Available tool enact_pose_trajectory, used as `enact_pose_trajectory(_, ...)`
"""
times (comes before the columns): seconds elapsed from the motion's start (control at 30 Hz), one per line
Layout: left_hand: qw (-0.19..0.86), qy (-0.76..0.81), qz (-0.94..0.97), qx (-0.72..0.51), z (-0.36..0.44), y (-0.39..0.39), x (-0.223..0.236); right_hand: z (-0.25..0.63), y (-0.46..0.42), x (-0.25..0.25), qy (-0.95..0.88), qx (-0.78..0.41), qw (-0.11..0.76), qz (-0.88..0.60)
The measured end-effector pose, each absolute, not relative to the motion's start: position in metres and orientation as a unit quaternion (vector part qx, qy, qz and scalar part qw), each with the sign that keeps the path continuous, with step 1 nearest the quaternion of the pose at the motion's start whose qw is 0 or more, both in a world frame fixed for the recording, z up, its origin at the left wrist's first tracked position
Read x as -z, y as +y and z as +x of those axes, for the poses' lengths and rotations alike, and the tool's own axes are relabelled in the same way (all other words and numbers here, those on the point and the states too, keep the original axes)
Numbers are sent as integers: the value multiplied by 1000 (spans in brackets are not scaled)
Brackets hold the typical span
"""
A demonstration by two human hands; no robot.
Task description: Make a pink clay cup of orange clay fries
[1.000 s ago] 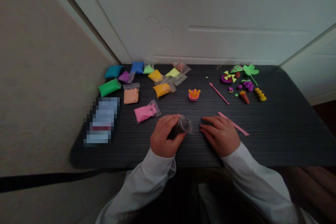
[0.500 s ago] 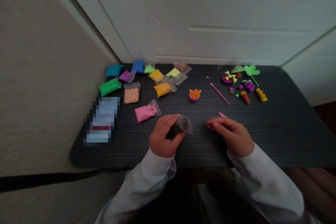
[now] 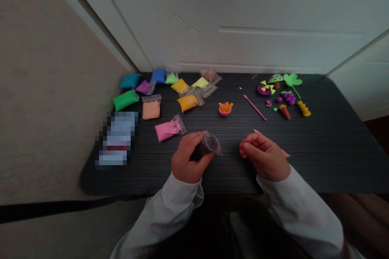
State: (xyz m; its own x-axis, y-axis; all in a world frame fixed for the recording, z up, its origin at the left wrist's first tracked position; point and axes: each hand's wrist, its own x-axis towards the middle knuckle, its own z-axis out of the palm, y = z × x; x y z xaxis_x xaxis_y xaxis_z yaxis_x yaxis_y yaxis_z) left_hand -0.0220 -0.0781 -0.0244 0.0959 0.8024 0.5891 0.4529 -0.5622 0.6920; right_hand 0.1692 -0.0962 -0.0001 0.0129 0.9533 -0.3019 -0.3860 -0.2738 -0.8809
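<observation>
My left hand (image 3: 187,160) is wrapped round a clear zip bag (image 3: 212,144) with dark contents, its mouth gaping toward the right. Across from it, my right hand (image 3: 266,157) is closed, thumb pressed to the fingertips; whatever may be between them is too small to make out. Partly under the right hand lies a flat pink modelling tool (image 3: 285,153). A thin pink stick tool (image 3: 254,107) rests farther back. Between and beyond the hands sits a small pink cup of yellow clay fries (image 3: 225,109). Left of the bag is a packet of pink clay (image 3: 169,128).
Several packets of coloured clay, among them a green packet (image 3: 126,100) and a peach packet (image 3: 151,109), lie at the back left of the dark table (image 3: 146,178). Small clay models, such as purple grapes (image 3: 288,97) and a green clover (image 3: 292,80), lie back right. A white panel (image 3: 273,8) stands behind.
My right hand has shifted slightly left and turned, so more of the flat pink tool shows beside it. The left hand still holds the bag, almost unmoved.
</observation>
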Motion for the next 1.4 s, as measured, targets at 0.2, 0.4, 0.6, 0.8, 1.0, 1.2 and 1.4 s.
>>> enact_pose_trajectory(0.2, 175, 439, 719, -509, -23, -78, 25, 167, -98, 3, -392, -564, 494, -533)
enact_pose_trajectory(0.4, 181, 443, 717, -507, -23, -79, 25, 167, -98, 2, -361, -598, 506, -507)
enact_pose_trajectory(0.6, 179, 456, 715, -499, -22, -79, 26, 169, -96, 1, -296, -663, 499, -473)
enact_pose_trajectory(0.8, 175, 461, 718, -491, -22, -80, 23, 172, -97, 5, -470, -516, 466, -543)
enact_pose_trajectory(1.0, 189, 460, 713, -493, -23, -80, 26, 174, -91, 7, -748, -191, 282, -570)
enact_pose_trajectory(1.2, 188, 468, 706, -496, -24, -79, 29, 171, -84, 14, -811, -102, 160, -553)
enact_pose_trajectory(1.4, 167, 487, 709, -482, -22, -78, 20, 175, -86, 15, -790, -151, 213, -554)
